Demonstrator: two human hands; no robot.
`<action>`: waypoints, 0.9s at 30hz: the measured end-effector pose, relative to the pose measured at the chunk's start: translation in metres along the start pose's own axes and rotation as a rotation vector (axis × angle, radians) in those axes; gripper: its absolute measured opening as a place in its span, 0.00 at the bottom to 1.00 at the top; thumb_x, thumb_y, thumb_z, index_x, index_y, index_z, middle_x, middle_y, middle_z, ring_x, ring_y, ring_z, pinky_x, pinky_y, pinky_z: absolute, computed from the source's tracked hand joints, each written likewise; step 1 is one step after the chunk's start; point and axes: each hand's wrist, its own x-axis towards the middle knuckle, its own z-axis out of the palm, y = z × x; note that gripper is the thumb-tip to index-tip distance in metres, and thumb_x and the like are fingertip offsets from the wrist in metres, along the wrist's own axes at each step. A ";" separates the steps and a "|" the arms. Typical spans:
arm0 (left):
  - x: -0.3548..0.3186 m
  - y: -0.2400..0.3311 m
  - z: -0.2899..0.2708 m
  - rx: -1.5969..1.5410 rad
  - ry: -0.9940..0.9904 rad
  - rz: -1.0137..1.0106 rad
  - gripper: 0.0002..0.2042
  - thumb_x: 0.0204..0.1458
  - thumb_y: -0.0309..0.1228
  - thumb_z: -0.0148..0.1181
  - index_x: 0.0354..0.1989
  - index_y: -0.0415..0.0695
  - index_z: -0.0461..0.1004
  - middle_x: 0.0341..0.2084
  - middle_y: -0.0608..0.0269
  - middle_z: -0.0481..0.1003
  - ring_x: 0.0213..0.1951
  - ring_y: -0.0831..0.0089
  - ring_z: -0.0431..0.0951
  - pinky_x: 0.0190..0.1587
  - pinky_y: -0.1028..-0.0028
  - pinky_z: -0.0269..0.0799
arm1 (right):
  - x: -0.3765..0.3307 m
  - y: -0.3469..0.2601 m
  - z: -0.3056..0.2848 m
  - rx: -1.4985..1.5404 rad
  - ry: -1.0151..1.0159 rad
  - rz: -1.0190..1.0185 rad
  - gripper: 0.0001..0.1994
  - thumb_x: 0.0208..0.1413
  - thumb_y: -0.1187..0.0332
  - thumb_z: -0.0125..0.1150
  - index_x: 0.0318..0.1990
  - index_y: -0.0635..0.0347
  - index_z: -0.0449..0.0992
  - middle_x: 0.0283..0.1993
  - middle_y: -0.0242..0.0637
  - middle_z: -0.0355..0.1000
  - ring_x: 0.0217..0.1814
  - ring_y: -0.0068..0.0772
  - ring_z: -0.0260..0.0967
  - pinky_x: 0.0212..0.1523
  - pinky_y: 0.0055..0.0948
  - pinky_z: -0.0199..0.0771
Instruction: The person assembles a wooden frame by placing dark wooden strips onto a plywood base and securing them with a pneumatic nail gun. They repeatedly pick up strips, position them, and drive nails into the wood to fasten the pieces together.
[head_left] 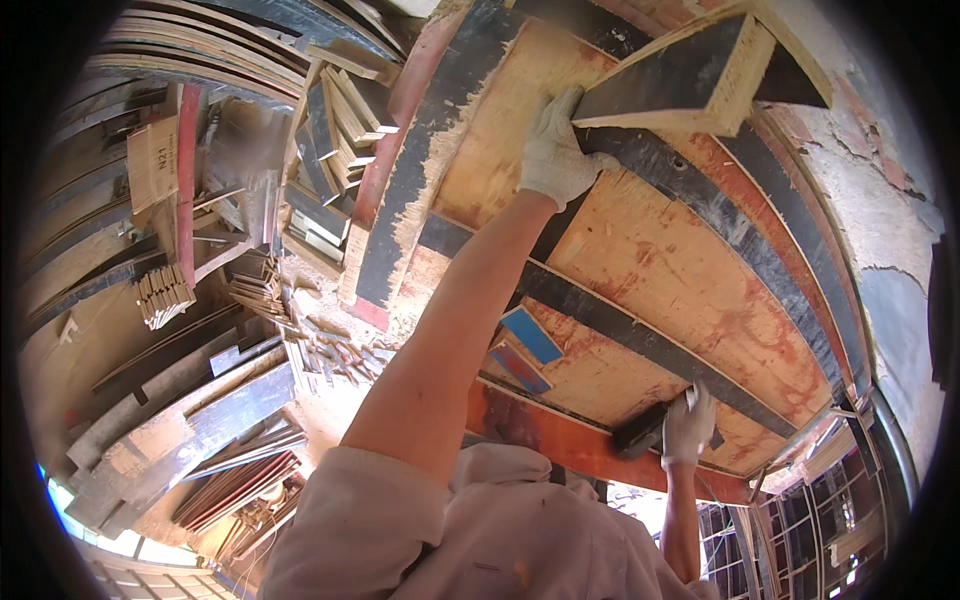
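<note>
My left hand (560,160), in a pale work glove, is at the near left end of a black-faced plywood piece (665,85) with raw wood edges. The end of that piece lies between its thumb and fingers. Beneath spreads a large plywood panel (670,270) with black strips, stained reddish in places. My right hand (688,428), also gloved, is lower right over the near part of the panel. It is closed around a black nail gun (640,431), whose front points left; its details are too dark to make out.
Blue-faced offcuts (532,335) lie on the panel left of the nail gun. Stacked boards and strips fill the left side, with a cardboard box (152,165) among them. Wood scraps (335,350) litter the floor. A rough wall (875,190) stands right, above a metal rack (800,530).
</note>
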 end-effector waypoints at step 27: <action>0.001 -0.017 0.022 0.288 0.123 0.044 0.45 0.35 0.55 0.82 0.53 0.33 0.70 0.48 0.46 0.75 0.53 0.47 0.74 0.58 0.56 0.70 | -0.084 0.162 0.095 -0.124 -0.435 0.296 0.57 0.45 0.67 0.75 0.77 0.69 0.40 0.47 0.60 0.75 0.51 0.64 0.75 0.51 0.52 0.76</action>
